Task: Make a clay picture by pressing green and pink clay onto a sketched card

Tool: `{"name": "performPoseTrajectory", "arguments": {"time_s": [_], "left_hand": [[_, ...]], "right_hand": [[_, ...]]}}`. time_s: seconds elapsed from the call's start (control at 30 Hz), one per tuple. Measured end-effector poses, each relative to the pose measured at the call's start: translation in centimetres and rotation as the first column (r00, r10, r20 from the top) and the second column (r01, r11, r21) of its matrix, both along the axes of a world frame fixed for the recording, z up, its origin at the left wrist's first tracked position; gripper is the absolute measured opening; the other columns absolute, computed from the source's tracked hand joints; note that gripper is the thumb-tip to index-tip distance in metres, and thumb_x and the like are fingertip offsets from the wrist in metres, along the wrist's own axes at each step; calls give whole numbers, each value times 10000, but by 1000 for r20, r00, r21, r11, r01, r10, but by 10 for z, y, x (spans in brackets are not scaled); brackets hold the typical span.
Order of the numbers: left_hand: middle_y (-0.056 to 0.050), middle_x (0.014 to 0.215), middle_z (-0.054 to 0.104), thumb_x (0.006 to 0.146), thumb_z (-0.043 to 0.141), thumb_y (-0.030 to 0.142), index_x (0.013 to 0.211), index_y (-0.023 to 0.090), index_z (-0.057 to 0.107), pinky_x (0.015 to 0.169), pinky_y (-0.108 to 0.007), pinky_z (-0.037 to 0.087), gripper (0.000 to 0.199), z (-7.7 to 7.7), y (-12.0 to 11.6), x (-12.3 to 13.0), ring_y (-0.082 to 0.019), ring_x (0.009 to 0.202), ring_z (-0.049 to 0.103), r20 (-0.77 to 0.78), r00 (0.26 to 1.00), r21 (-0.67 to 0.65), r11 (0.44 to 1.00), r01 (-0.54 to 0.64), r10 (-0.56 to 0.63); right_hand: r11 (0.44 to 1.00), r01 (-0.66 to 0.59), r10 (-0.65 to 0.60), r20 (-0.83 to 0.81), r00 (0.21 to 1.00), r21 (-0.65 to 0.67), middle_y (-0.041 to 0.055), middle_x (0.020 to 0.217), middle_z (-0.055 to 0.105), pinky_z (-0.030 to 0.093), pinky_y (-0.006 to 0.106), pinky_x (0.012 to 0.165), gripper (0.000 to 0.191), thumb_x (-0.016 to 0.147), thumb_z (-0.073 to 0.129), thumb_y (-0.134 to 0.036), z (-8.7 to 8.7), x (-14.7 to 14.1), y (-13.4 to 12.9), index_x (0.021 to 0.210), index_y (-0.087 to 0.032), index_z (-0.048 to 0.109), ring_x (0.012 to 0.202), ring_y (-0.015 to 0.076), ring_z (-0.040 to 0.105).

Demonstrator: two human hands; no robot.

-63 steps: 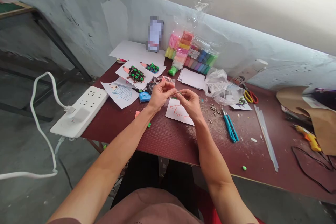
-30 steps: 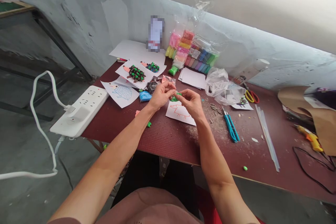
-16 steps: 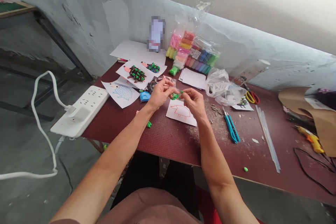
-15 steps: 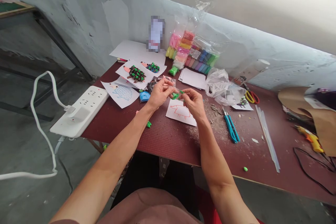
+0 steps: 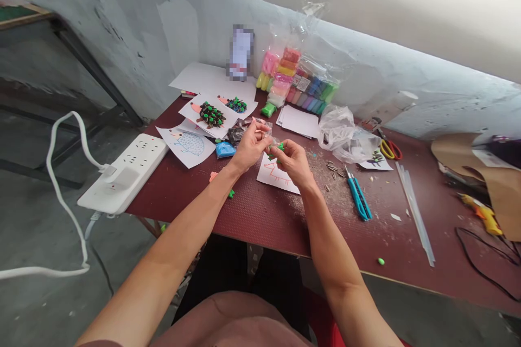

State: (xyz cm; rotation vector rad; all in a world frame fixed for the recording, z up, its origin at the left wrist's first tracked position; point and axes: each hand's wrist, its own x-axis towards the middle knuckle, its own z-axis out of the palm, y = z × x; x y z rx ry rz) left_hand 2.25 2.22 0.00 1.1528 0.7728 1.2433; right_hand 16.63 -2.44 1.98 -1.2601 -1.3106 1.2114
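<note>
My left hand [image 5: 251,147] is closed in a pinch on a small clear plastic wrapper with green clay in it. My right hand [image 5: 293,161] meets it from the right, its thumb and fingers pinching green modelling clay [image 5: 280,146]. Below both hands lies a white card [image 5: 266,176] with an orange outline of an animal, partly covered by my right hand. Just behind my left hand is a dark clay packet [image 5: 236,134], and beside it a blue clay packet [image 5: 225,149]. A green clay bit [image 5: 231,194] lies near my left forearm.
Hedgehog pictures [image 5: 210,116] lie at the back left, near a white power strip [image 5: 122,173]. Clay packs [image 5: 311,92] lean on the wall. To the right are a blue cutter [image 5: 359,198], scissors [image 5: 389,150], glue sticks [image 5: 415,214] and a yellow glue gun [image 5: 484,214].
My right hand has moved left and slightly down, closer to my left hand, with the green clay in its fingers. My left hand has barely moved.
</note>
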Motion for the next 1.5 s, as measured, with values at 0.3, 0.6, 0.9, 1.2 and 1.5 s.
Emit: {"name": "performPoseTrajectory", "arguments": {"time_s": [0.3,0.6,0.9,1.2,1.5], "left_hand": [[43,687,651,813,747,84,983,152,601,648,-218,493,234,5,3,-13,-85,613,617,-63,994,-21,996,91,-92],[43,650,668,907,641,89,913,179,509,554,-181,404,160,12,4,-16,-71,549,591,24,999,-131,991,-41,45],[5,766,742,886,637,114,991,195,478,530,-192,448,207,17,0,-11,-104,558,666,-35,996,-175,981,-85,80],[-49,882,741,790,662,109,907,154,661,811,-304,538,125,5,11,-20,-148,796,674,-251,966,102,994,-36,61],[-31,628,584,686,698,141,664,220,705,799,-352,492,82,-14,16,-26,-201,668,512,-648,710,367,930,-28,277]], "right_hand": [[995,-61,57,-59,997,-74,-60,622,593,249,203,418,564,663,867,-655,6,8,1,766,-238,503,457,46,365],[993,-101,102,8,995,-62,-33,682,632,329,196,446,491,734,826,-623,6,4,-2,782,-232,533,524,68,442],[1000,23,-23,14,1000,-12,-3,808,719,374,202,481,298,788,688,-354,7,3,-1,1063,-241,664,599,94,536],[977,185,-204,-203,958,-108,-43,623,518,239,191,402,133,697,621,-337,16,20,4,693,-214,571,471,59,368],[993,72,-87,-160,983,-98,-51,675,595,214,213,401,527,765,797,-695,15,23,2,859,-242,543,446,44,371]]}}
